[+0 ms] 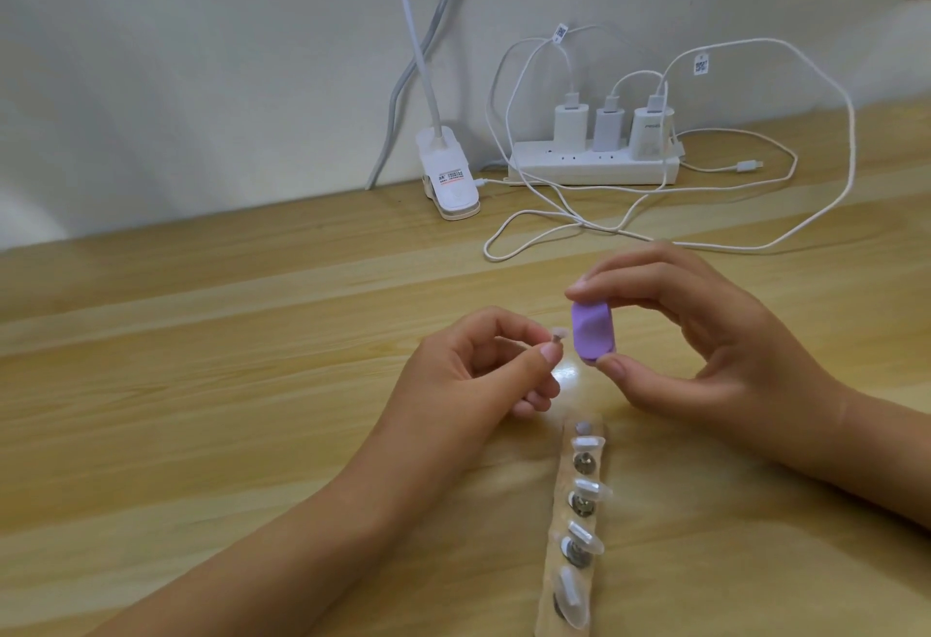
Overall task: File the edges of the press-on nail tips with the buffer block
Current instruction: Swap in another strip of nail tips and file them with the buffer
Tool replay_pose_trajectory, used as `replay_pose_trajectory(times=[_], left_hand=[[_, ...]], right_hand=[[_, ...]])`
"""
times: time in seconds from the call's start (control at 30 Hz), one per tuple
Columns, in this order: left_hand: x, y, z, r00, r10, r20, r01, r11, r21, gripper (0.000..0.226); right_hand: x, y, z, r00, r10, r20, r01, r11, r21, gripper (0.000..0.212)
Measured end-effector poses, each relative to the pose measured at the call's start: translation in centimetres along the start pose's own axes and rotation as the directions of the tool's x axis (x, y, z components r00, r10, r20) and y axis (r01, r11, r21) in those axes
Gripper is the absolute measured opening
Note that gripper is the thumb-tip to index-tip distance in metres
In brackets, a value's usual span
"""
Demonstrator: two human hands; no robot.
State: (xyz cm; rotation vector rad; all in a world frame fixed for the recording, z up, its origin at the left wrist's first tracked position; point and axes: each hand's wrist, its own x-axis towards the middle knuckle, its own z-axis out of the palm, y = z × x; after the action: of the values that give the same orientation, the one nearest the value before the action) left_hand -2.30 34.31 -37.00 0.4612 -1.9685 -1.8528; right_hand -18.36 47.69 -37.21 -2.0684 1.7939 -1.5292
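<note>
My left hand (pixel 473 374) pinches a small clear nail tip (pixel 205 333) on its metal stand between thumb and forefinger, just above the table. My right hand (pixel 705 334) holds the purple buffer block (pixel 744 335) upright between forefinger on top and thumb below. The block sits a short way right of the nail tip, with a small gap between them. Below the hands lies a beige holder strip (pixel 564 525) carrying several clear nail tips (pixel 587 535) on round metal bases.
The wooden table (pixel 252 384) runs back to a white wall. At the back stand a white clip lamp base (pixel 98 182) and a white power strip (pixel 594 167) with three chargers. White cables (pixel 655 233) loop over the table just behind my hands.
</note>
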Motion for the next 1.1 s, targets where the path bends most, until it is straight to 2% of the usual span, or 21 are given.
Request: replay_pose_trajectory(times=[0.13,0.3,0.43,0.53,0.63,0.83,1.0,1.1], left_hand=[[-0.07,0.1,0.03,0.999,-0.028,0.02,0.028,0.999,-0.031,0.002],[-0.07,-0.21,-0.1,0.999,-0.028,0.039,0.029,0.999,-0.022,0.011],[-0.12,-0.01,0.03,0.999,-0.034,0.041,0.037,0.998,-0.058,0.017],[-0.11,0.09,0.07,0.998,-0.04,0.039,0.043,0.997,-0.057,0.024],[-0.1,0.11,0.05,0.998,-0.045,0.043,0.048,0.997,-0.069,0.022],[-0.05,-0.06,0.0,0.999,-0.045,0.03,0.046,0.998,-0.029,0.025],[-0.06,-0.14,-0.11,0.998,-0.049,0.048,0.049,0.999,-0.002,0.006],[-0.05,-0.06,-0.04,0.998,-0.045,0.053,0.045,0.999,0.003,0.015]], right_hand=[[-0.01,-0.05,-0.04,0.999,-0.034,0.023,0.035,0.997,-0.068,0.034],[0.12,0.25,-0.19,0.999,0.022,0.027,-0.02,0.997,-0.069,0.027],[0.08,0.44,-0.09,1.0,0.025,0.015,-0.024,0.998,-0.066,0.032],[0.14,0.6,-0.08,0.999,0.043,0.009,-0.043,0.999,0.002,0.031],[0.1,0.78,-0.1,0.995,0.067,0.072,-0.073,0.994,0.079,0.026],[0.08,0.64,-0.01,0.989,0.148,0.031,-0.151,0.957,0.25,0.025],[0.11,0.42,0.14,0.983,0.184,0.02,-0.182,0.941,0.285,0.026],[0.02,0.43,0.03,0.977,0.186,0.108,-0.21,0.935,0.285,0.036]])
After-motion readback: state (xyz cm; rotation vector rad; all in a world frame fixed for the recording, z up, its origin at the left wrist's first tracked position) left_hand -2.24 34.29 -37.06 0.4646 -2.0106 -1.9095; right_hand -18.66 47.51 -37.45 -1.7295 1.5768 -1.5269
